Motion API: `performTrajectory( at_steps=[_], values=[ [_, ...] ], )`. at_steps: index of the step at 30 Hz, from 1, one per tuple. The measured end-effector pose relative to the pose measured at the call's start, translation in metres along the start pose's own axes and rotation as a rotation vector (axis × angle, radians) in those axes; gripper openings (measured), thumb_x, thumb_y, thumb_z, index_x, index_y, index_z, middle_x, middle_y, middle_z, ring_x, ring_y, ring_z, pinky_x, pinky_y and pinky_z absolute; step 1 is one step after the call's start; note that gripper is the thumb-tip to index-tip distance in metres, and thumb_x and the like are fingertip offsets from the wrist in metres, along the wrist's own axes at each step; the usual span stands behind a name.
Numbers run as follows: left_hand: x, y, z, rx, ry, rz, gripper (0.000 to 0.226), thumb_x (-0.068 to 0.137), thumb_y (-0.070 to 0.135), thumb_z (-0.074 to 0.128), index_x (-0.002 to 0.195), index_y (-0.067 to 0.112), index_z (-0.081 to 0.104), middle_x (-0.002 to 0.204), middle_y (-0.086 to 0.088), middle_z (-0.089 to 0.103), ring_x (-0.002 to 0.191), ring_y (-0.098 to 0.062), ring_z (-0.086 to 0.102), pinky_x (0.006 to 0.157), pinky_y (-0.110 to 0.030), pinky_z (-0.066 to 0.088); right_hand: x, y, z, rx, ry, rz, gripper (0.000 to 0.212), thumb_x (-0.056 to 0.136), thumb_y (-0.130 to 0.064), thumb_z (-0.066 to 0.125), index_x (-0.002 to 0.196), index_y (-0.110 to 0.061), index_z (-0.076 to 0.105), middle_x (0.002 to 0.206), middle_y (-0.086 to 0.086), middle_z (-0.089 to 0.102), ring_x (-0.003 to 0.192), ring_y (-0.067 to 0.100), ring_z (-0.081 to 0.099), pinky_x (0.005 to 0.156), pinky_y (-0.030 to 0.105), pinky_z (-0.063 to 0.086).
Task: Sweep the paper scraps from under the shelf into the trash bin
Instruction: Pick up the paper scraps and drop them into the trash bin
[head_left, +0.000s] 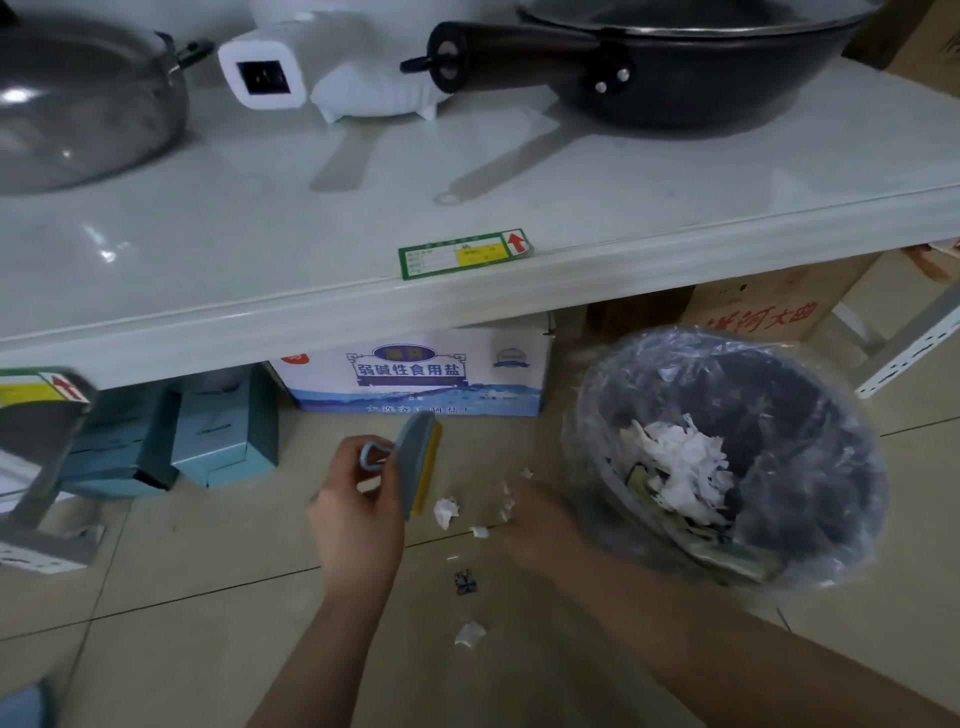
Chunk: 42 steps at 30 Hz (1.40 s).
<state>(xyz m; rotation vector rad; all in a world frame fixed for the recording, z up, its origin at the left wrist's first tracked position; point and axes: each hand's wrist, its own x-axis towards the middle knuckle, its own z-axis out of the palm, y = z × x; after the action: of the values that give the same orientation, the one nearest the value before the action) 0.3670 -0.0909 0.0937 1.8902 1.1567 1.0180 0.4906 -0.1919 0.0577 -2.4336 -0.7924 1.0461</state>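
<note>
Handling scraps: paper scraps (447, 512) look light, soft and easily scattered, so sweeping beats pinching.
Scrap place: lower centre floor, between both hands, just left of trash bin (727, 457).
Scrap count: about six loose.
Left hand (358, 512): fingers wrapped around brush (418, 465) handle loop.
Right hand (540, 525): blurred; finger spread unclear.
Bins: one, holding paper.

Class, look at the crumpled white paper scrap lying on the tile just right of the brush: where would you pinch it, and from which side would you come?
Pinch the crumpled scrap by its raised, puckered top, coming straight down from above. It lies loose on the floor tile, so no edge sits high enough for a side grip, and the brush held by the left hand crowds its left side.
</note>
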Motion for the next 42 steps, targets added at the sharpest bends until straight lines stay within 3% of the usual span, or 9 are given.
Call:
performTrajectory(
  at_steps=[2,6,11,15,17,23,26,34,42],
  values=[
    [0.003,-0.018,0.0,0.043,-0.014,-0.046,0.016,0.089,0.005,0.061,0.084,0.021,0.061,0.075,0.014,0.065,0.071,0.003,0.063,0.052,-0.009,0.046,0.023,0.017,0.014,-0.036,0.116,0.057,0.029,0.083,-0.015,0.056,0.112,-0.011,0.059,0.117,0.01,0.063,0.111,0.031,0.061,0.09,0.033,0.052],
    [0.011,-0.037,0.009,0.122,-0.045,-0.063,0.016,0.087,0.003,0.062,0.083,0.019,0.062,0.072,0.007,0.065,0.069,0.008,0.059,0.052,-0.005,0.039,0.04,0.028,0.022,-0.05,0.134,0.169,0.039,0.092,-0.011,0.05,0.13,-0.007,0.044,0.137,0.014,0.049,0.128,0.033,0.047,0.1,0.034,0.042],
    [0.01,-0.055,0.031,0.166,-0.182,-0.035,0.016,0.086,0.003,0.064,0.083,0.018,0.062,0.072,0.002,0.067,0.065,-0.015,0.065,0.057,-0.028,0.051,0.061,0.033,0.038,-0.047,0.209,0.116,0.051,0.087,-0.025,0.058,0.135,-0.02,0.041,0.138,0.005,0.046,0.128,0.027,0.046,0.099,0.039,0.044],
    [0.004,-0.062,0.038,0.202,-0.281,0.034,0.015,0.086,0.002,0.064,0.082,0.016,0.062,0.066,0.003,0.063,0.058,-0.011,0.059,0.054,-0.008,0.039,0.071,0.036,0.038,-0.11,0.262,0.093,0.051,0.09,-0.025,0.056,0.138,-0.02,0.037,0.143,0.004,0.036,0.133,0.026,0.037,0.104,0.04,0.038],
    [0.003,-0.064,0.04,0.234,-0.324,0.096,0.015,0.086,0.002,0.065,0.081,0.015,0.061,0.064,0.004,0.062,0.055,-0.01,0.054,0.053,-0.007,0.037,0.078,0.038,0.036,-0.101,0.25,0.098,0.05,0.088,-0.026,0.057,0.135,-0.019,0.04,0.142,0.006,0.037,0.134,0.027,0.035,0.106,0.038,0.035],
    [0.007,-0.063,0.051,0.288,-0.412,0.141,0.011,0.088,0.008,0.064,0.085,0.019,0.063,0.065,0.006,0.063,0.056,-0.014,0.057,0.051,-0.013,0.035,0.087,0.033,0.031,-0.136,0.168,0.023,0.055,0.08,-0.021,0.067,0.128,-0.015,0.041,0.139,0.008,0.029,0.131,0.026,0.029,0.107,0.03,0.032],
    [0.006,-0.065,0.052,0.305,-0.441,0.204,0.012,0.091,0.015,0.062,0.094,0.027,0.063,0.072,0.008,0.067,0.062,-0.013,0.062,0.053,-0.026,0.046,0.089,0.026,0.036,-0.115,0.068,-0.034,0.064,0.068,-0.026,0.077,0.122,-0.015,0.044,0.132,0.008,0.031,0.124,0.029,0.033,0.104,0.031,0.037],
    [-0.008,-0.067,0.042,0.254,-0.451,0.181,0.014,0.092,0.017,0.061,0.094,0.03,0.056,0.071,0.006,0.067,0.061,-0.015,0.064,0.055,-0.035,0.054,0.074,0.021,0.061,-0.214,-0.026,-0.196,0.079,0.071,-0.011,0.072,0.139,-0.012,0.032,0.137,0.009,0.031,0.128,0.029,0.033,0.106,0.034,0.039],
    [-0.026,-0.064,0.032,0.259,-0.546,0.208,0.008,0.088,0.023,0.052,0.093,0.028,0.055,0.075,0.003,0.068,0.068,-0.019,0.067,0.058,-0.038,0.056,0.035,0.034,0.089,-0.236,0.031,-0.276,0.063,0.076,-0.034,0.069,0.128,-0.009,0.044,0.128,0.01,0.044,0.119,0.028,0.04,0.1,0.034,0.039]
  ],
)
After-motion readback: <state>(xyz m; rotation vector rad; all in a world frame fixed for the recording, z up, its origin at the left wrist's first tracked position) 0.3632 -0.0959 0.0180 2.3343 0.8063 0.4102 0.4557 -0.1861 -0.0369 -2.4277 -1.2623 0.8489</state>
